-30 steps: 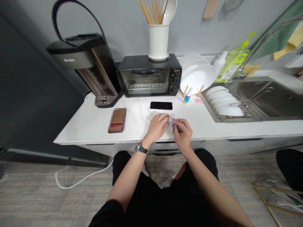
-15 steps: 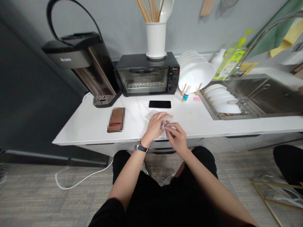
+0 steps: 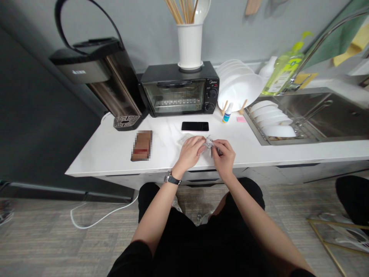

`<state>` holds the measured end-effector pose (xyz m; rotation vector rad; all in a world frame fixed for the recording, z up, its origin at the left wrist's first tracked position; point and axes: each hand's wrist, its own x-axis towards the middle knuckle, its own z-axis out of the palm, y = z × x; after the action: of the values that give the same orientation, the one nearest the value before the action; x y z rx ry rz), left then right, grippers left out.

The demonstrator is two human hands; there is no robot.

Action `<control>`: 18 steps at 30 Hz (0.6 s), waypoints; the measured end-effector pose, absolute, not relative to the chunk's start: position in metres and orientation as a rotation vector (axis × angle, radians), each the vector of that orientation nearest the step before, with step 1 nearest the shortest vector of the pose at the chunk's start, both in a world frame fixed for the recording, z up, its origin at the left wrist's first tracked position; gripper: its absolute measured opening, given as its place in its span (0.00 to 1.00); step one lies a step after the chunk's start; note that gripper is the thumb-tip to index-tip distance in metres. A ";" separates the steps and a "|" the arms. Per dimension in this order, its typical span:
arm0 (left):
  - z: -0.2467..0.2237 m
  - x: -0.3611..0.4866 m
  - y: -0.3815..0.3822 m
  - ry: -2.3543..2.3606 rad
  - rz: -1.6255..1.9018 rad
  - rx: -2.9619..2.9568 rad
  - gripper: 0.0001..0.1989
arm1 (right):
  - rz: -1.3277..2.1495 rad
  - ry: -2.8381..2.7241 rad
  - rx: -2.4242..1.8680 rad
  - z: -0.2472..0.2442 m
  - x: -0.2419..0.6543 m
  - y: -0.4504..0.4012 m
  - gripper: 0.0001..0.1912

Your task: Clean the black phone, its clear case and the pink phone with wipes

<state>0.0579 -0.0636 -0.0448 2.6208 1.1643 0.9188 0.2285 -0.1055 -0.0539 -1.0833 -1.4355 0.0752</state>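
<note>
Close to the counter's front edge, my left hand [image 3: 190, 153] and my right hand [image 3: 224, 155] meet over a small crumpled greyish-white cloth or tissue [image 3: 208, 142]. My right fingertips pinch its right side. The left fingers are bent over its left side, and they partly hide it. Beneath my left hand, a pale, see-through packet-like thing [image 3: 184, 139] pokes out; most of it is covered. Just behind the hands lies a phone [image 3: 195, 126] with a dark screen. A small spray bottle [image 3: 227, 114] with a blue and yellow label stands behind my right hand.
A toaster oven [image 3: 178, 92] carries a white utensil holder [image 3: 190, 46]. Left of it stands a tall dispenser [image 3: 115, 84], with a blurred-out brown item [image 3: 142, 145] in front. White plates [image 3: 240, 90] and a sink [image 3: 314, 115] with bowls [image 3: 272, 119] are to the right.
My right hand has moved right, away from the left, with the crumpled cloth or tissue now spanning between them. My left hand has stayed almost in place.
</note>
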 end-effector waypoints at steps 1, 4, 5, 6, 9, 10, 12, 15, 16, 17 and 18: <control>-0.044 0.058 -0.064 1.168 0.918 2.614 0.15 | 0.069 -1.445 -1.074 -0.055 0.226 -0.108 0.11; -0.041 0.056 -0.066 1.136 0.940 2.580 0.20 | 0.061 -1.510 -1.017 -0.059 0.214 -0.120 0.13; -0.040 0.056 -0.067 1.114 0.954 2.561 0.21 | 0.063 -1.528 -0.996 -0.060 0.209 -0.125 0.13; -0.039 0.055 -0.068 1.093 0.968 2.542 0.22 | 0.066 -1.542 -0.977 -0.060 0.204 -0.129 0.14; -0.037 0.054 -0.070 1.063 1.003 2.498 0.20 | 0.053 -1.589 -0.920 -0.060 0.192 -0.140 0.15; -0.038 0.054 -0.070 1.058 1.008 2.495 0.19 | 0.044 -1.604 -0.904 -0.059 0.190 -0.142 0.15; -0.039 0.054 -0.070 1.056 1.019 2.494 0.18 | 0.035 -1.625 -0.884 -0.058 0.189 -0.143 0.16; -0.041 0.054 -0.069 1.063 1.032 2.494 0.18 | 0.049 -1.645 -0.865 -0.057 0.193 -0.141 0.16; -0.041 0.054 -0.069 1.064 1.030 2.495 0.18 | 0.059 -1.651 -0.862 -0.057 0.194 -0.140 0.16; -0.041 0.054 -0.069 1.064 1.022 2.499 0.19 | 0.069 -1.648 -0.868 -0.057 0.196 -0.139 0.16; -0.041 0.054 -0.069 1.066 1.013 2.505 0.20 | 0.081 -1.634 -0.885 -0.057 0.198 -0.137 0.16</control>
<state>0.0542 -0.0688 -0.0407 2.5046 1.0658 1.0135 0.1984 -0.1370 -0.0575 -0.8847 -1.6341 0.0808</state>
